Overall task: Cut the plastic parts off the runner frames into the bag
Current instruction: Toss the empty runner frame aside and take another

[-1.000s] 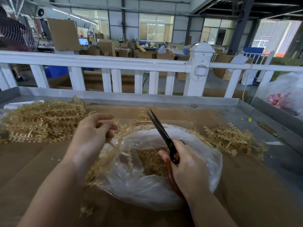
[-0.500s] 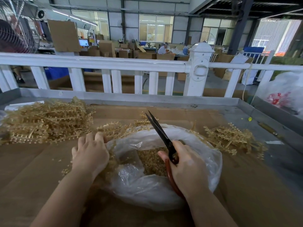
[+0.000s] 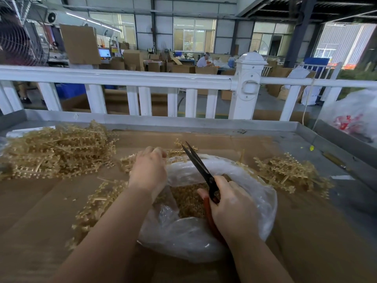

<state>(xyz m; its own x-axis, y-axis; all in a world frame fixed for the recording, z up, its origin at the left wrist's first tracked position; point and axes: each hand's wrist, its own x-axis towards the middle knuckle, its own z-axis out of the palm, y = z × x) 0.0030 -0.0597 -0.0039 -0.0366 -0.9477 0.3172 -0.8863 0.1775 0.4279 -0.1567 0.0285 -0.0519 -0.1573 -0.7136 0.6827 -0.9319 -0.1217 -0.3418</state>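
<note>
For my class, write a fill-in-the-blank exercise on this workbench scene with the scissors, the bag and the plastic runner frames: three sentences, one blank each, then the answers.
1. The scissors with the red handle are held in the person's ____ hand.
2. The cut plastic parts lie inside a clear plastic ____.
3. The largest pile of runner frames lies on the ____ side of the table.

Missing words: right; bag; left
</note>
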